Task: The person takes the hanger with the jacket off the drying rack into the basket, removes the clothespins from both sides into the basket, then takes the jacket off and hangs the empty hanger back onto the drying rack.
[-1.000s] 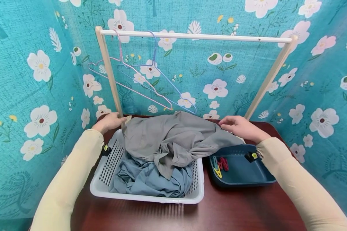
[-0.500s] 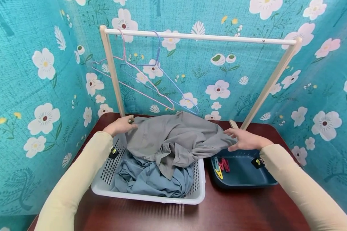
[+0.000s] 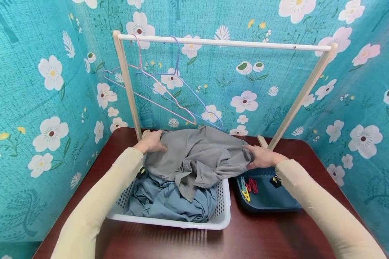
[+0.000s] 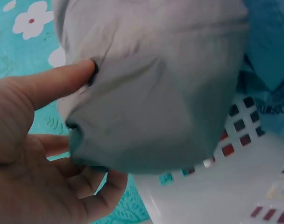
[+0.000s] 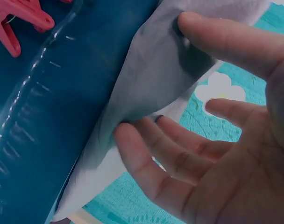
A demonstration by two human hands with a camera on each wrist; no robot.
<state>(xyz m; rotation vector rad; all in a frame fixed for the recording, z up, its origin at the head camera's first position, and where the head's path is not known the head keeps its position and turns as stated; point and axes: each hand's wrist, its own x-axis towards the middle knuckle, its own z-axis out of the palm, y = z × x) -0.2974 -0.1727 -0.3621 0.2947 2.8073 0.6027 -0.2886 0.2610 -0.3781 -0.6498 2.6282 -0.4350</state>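
Observation:
A crumpled grey garment (image 3: 201,147) lies across the back of the white basket (image 3: 225,212), its right end reaching over the dark blue tray (image 3: 272,198). My left hand (image 3: 153,143) holds its left end. In the left wrist view the left thumb lies on top of the grey garment (image 4: 146,112) and the fingers curl beneath its edge. At the opposite end, my right hand (image 3: 264,157) grips the cloth loosely between thumb and fingers, with its fingertips (image 5: 125,133) on the cloth. Blue-grey cloth (image 3: 168,201) fills the basket below.
Red, yellow and green clothespins (image 3: 246,189) lie at the left of the tray. Behind stands a wooden rack with a white rail (image 3: 233,43). A pink hanger (image 3: 162,88) and a blue hanger (image 3: 197,95) hang at its left. Floral fabric (image 3: 35,144) encloses the table.
Both hands have come inward, the left to the right and the right to the left, onto the garment's ends. The right end of the cloth has bunched up in the right hand.

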